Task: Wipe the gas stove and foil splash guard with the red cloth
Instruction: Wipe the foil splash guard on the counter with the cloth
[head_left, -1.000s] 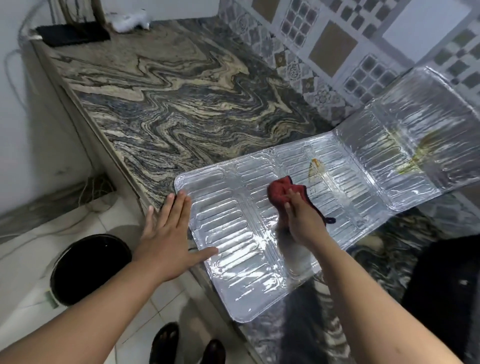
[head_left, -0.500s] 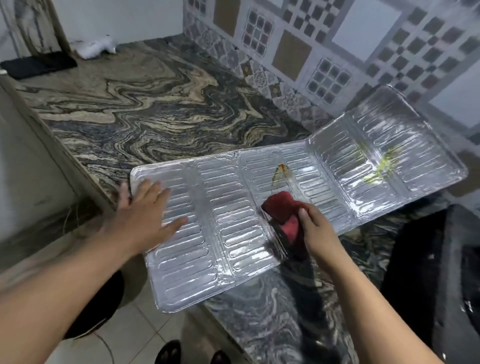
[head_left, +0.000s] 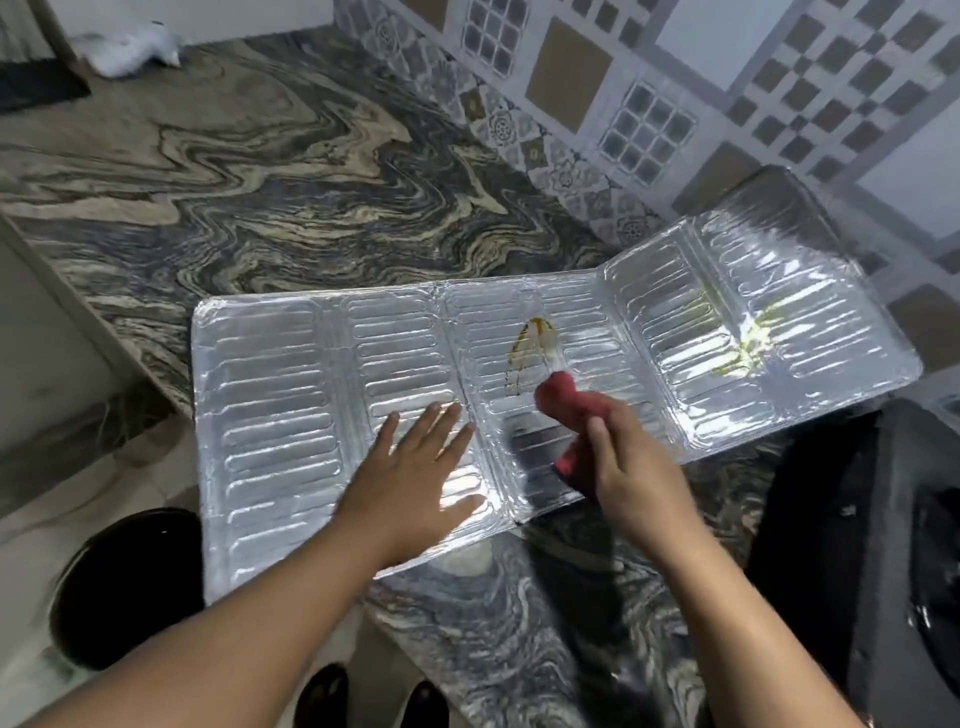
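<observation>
The foil splash guard (head_left: 291, 395) lies unfolded and mostly flat on the marbled counter, its left part hanging past the counter's front edge. My left hand (head_left: 415, 483) presses flat on its middle panel, fingers spread. My right hand (head_left: 631, 467) grips the bunched red cloth (head_left: 569, 400) just above the foil, below a brown stain (head_left: 530, 338). A yellowish stain (head_left: 750, 343) marks the raised right panel. The black gas stove (head_left: 883, 545) sits at the right edge, partly cut off.
The marbled counter (head_left: 260, 182) stretches to the back left, with a white cloth (head_left: 130, 52) at its far end. A patterned tiled wall (head_left: 675, 104) rises behind. A black bin (head_left: 119, 587) stands on the floor below, and my shoes (head_left: 322, 696) show beside it.
My left hand slid right from the foil's left end to the middle panel. My right hand with the red cloth has lifted slightly and moved right, closer under the brown stain.
</observation>
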